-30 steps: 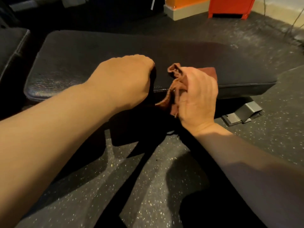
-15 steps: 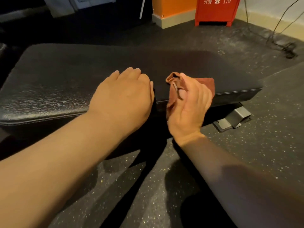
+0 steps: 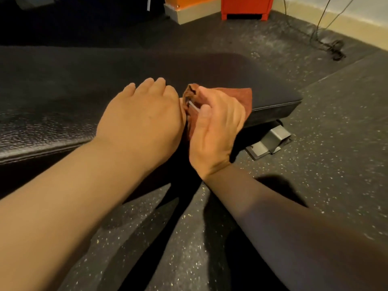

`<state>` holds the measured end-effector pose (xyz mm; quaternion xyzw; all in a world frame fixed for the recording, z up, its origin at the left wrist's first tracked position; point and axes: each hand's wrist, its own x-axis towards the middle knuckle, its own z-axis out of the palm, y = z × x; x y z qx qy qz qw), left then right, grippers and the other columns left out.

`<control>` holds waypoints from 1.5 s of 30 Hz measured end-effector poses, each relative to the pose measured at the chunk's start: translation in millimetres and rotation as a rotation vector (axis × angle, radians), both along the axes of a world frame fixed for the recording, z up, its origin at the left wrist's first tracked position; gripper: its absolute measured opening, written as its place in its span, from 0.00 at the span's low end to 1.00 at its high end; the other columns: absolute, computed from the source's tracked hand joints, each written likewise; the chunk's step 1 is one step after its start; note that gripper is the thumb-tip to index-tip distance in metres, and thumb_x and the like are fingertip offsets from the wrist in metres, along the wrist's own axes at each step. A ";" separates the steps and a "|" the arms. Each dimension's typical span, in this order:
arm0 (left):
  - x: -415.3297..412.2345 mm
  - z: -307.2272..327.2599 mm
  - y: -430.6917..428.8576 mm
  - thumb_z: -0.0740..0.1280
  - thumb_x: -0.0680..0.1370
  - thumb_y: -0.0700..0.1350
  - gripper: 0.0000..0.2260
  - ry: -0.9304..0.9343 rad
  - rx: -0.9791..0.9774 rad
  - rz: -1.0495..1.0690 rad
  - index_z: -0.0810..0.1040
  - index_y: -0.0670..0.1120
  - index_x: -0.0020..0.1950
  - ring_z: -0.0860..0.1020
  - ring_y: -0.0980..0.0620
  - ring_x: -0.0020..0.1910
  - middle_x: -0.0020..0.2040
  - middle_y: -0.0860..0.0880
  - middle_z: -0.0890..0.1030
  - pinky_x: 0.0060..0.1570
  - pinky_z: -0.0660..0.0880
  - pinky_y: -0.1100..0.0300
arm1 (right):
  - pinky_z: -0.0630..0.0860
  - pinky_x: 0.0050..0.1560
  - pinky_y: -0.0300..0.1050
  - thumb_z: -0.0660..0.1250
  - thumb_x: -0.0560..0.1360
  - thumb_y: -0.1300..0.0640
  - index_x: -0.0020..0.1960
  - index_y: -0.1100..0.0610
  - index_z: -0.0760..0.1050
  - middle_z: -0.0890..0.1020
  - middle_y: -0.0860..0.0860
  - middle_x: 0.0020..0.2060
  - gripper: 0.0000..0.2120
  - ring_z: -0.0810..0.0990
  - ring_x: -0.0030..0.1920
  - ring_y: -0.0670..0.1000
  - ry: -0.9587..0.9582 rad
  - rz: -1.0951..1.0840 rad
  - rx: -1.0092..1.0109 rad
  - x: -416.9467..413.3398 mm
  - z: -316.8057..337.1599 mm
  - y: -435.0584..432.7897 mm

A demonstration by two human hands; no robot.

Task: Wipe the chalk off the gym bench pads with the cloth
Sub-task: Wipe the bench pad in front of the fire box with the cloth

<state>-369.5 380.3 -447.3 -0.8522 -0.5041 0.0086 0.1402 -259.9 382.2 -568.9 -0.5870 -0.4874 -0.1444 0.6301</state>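
The black gym bench pad (image 3: 84,85) stretches across the middle of the view, its near edge running toward the right corner. A rust-brown cloth (image 3: 241,96) lies over that near edge, bunched under my right hand (image 3: 216,127), whose fingers and thumb curl round it. My left hand (image 3: 142,116) rests on the pad's near edge right beside the cloth, fingers bent over the top and touching the right hand's thumb side. No chalk marks stand out on the dark pad surface.
A grey metal bench foot (image 3: 270,139) sticks out below the pad's right end. Speckled rubber flooring (image 3: 336,143) surrounds the bench. A red cabinet (image 3: 245,7) and an orange block (image 3: 189,7) stand at the back; black cables (image 3: 331,47) lie at the back right.
The view has shifted closer over the bench. My right hand with the cloth has slid slightly left along the pad edge until it meets the left hand, which stays on the edge.
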 end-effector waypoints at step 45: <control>-37.9 5.3 -10.7 0.43 0.84 0.56 0.28 0.041 0.043 -0.067 0.67 0.44 0.76 0.68 0.44 0.75 0.76 0.43 0.69 0.72 0.66 0.45 | 0.61 0.72 0.64 0.50 0.84 0.48 0.67 0.55 0.69 0.80 0.55 0.60 0.18 0.75 0.63 0.55 -0.097 0.130 -0.082 48.3 -15.9 -4.3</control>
